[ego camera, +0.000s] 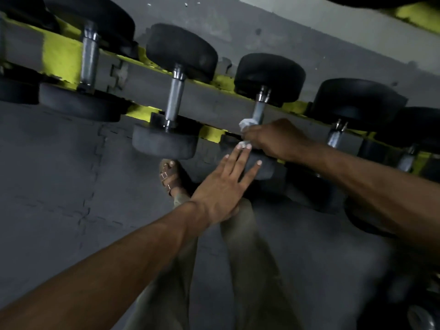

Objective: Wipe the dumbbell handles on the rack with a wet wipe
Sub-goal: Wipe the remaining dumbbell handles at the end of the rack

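I see the right hand (pixel 273 139) curled round the wet wipe (pixel 245 123), which is pressed onto the lower end of the steel handle (pixel 258 113) of the third dumbbell (pixel 269 72) on the yellow rack (pixel 59 55). White bits of the wipe poke out above and below the fingers. The left hand (pixel 221 186) lies open with straight fingers, flat against this dumbbell's near head (pixel 266 172). A second dumbbell (pixel 176 91) sits just left of it and another (pixel 357 101) just right. Below the near head, a sandalled foot (pixel 171 177) stands on the grey mat floor (pixel 59 175).
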`<control>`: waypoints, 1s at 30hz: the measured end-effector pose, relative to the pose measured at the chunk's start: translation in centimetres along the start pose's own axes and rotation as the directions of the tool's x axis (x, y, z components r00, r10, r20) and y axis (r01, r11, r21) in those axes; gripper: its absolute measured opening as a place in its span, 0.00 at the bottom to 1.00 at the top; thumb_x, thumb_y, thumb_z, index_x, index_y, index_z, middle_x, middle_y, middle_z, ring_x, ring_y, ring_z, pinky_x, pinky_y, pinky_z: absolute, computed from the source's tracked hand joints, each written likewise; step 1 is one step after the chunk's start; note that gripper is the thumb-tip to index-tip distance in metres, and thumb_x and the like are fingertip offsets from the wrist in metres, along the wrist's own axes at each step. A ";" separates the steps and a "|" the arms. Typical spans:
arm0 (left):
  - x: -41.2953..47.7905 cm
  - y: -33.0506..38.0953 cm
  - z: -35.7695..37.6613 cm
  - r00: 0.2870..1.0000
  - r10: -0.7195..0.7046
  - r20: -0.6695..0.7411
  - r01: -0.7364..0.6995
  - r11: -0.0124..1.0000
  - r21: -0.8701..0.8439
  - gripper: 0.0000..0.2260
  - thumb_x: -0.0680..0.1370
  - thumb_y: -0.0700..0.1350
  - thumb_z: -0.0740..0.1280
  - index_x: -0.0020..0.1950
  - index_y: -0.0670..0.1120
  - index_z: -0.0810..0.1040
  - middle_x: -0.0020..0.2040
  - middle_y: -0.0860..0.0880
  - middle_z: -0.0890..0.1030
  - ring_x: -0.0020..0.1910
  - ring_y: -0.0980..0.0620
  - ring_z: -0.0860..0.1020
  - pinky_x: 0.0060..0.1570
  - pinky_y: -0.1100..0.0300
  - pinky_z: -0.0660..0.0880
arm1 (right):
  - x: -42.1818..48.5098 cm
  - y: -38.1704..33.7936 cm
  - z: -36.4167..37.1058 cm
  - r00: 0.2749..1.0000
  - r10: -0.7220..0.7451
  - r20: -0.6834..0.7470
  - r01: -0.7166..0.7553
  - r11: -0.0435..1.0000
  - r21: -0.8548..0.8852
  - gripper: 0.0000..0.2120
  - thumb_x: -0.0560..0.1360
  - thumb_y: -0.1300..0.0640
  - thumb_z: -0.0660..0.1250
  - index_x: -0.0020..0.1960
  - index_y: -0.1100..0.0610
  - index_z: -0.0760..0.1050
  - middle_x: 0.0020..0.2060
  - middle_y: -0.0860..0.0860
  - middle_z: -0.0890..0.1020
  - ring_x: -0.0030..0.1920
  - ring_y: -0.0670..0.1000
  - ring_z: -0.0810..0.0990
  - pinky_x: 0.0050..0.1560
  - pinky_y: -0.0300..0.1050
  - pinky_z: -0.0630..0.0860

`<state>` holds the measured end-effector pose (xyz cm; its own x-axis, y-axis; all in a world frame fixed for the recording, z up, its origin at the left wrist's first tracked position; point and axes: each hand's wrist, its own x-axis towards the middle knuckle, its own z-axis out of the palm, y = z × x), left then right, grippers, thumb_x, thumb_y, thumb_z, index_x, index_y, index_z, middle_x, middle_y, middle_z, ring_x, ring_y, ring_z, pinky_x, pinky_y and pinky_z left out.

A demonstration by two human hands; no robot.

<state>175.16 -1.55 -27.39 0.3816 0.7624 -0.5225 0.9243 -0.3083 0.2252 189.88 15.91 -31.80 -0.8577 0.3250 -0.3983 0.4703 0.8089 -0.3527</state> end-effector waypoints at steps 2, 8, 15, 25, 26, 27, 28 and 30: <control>0.2 0.6 0.2 0.999 -0.036 0.027 0.035 0.999 0.033 0.54 0.78 0.62 0.68 0.83 0.40 0.32 0.78 0.28 0.28 0.81 0.29 0.34 0.81 0.38 0.50 | 0.2 1.1 0.4 0.996 -0.082 -0.019 0.079 0.988 -0.130 0.16 0.83 0.41 0.56 0.66 0.45 0.72 0.62 0.47 0.81 0.43 0.57 0.84 0.36 0.45 0.74; -0.2 0.3 -0.5 0.997 -0.011 0.080 0.003 0.996 0.089 0.57 0.76 0.64 0.69 0.82 0.40 0.29 0.77 0.28 0.26 0.81 0.29 0.34 0.82 0.39 0.50 | 1.5 0.3 -0.2 0.922 0.255 -0.292 -0.256 0.966 0.035 0.15 0.82 0.45 0.59 0.59 0.53 0.76 0.62 0.54 0.78 0.54 0.61 0.80 0.43 0.51 0.76; 0.0 0.8 -0.8 0.993 -0.045 0.105 0.034 0.994 0.103 0.58 0.77 0.65 0.68 0.81 0.40 0.27 0.77 0.28 0.26 0.80 0.28 0.33 0.82 0.38 0.45 | 0.2 -2.1 2.7 0.771 0.586 -0.249 -0.465 0.785 0.409 0.09 0.79 0.53 0.64 0.54 0.57 0.73 0.52 0.57 0.81 0.51 0.60 0.80 0.42 0.49 0.72; 0.1 1.4 0.5 0.996 -0.068 0.059 0.061 0.991 0.120 0.63 0.73 0.72 0.69 0.81 0.39 0.28 0.77 0.26 0.27 0.80 0.27 0.33 0.81 0.37 0.45 | 5.5 0.7 2.4 0.601 0.661 0.449 -0.022 -0.548 0.836 0.12 0.81 0.56 0.57 0.47 0.57 0.79 0.40 0.55 0.86 0.41 0.53 0.86 0.44 0.47 0.79; 0.1 1.3 0.6 0.996 -0.070 0.059 0.063 0.991 0.121 0.63 0.73 0.72 0.69 0.81 0.39 0.28 0.76 0.26 0.27 0.80 0.27 0.33 0.81 0.37 0.45 | 6.1 1.1 2.0 0.650 0.616 0.445 0.041 -0.613 0.789 0.16 0.82 0.52 0.54 0.53 0.57 0.79 0.47 0.56 0.87 0.48 0.55 0.87 0.48 0.51 0.78; 0.2 1.3 0.6 0.996 -0.069 0.058 0.061 0.990 0.126 0.63 0.73 0.72 0.69 0.81 0.40 0.28 0.77 0.26 0.27 0.80 0.27 0.33 0.82 0.37 0.45 | 6.4 1.4 1.9 0.673 0.587 0.449 0.077 -0.660 0.747 0.20 0.83 0.49 0.51 0.59 0.56 0.78 0.55 0.57 0.86 0.54 0.57 0.86 0.51 0.55 0.78; 0.2 1.3 0.6 0.996 -0.066 0.061 0.058 0.990 0.125 0.63 0.73 0.72 0.69 0.81 0.40 0.28 0.77 0.26 0.27 0.80 0.27 0.33 0.82 0.36 0.46 | 6.4 1.5 2.1 0.693 0.565 0.448 0.115 -0.700 0.705 0.22 0.83 0.48 0.50 0.65 0.57 0.76 0.60 0.57 0.83 0.57 0.58 0.84 0.53 0.57 0.78; 0.2 1.3 0.5 0.996 -0.059 0.068 0.051 0.992 0.116 0.62 0.73 0.71 0.69 0.81 0.40 0.27 0.77 0.27 0.27 0.80 0.27 0.33 0.82 0.37 0.47 | 6.0 1.6 3.0 0.726 0.558 0.401 0.139 -0.691 0.710 0.22 0.83 0.50 0.50 0.70 0.59 0.72 0.66 0.58 0.80 0.61 0.59 0.82 0.55 0.58 0.78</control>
<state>176.45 -2.12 -27.58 0.3260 0.7389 -0.5897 0.9376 -0.3328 0.1013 186.14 17.66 -37.27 -0.2773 0.4911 -0.8258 -0.2963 -0.8613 -0.4127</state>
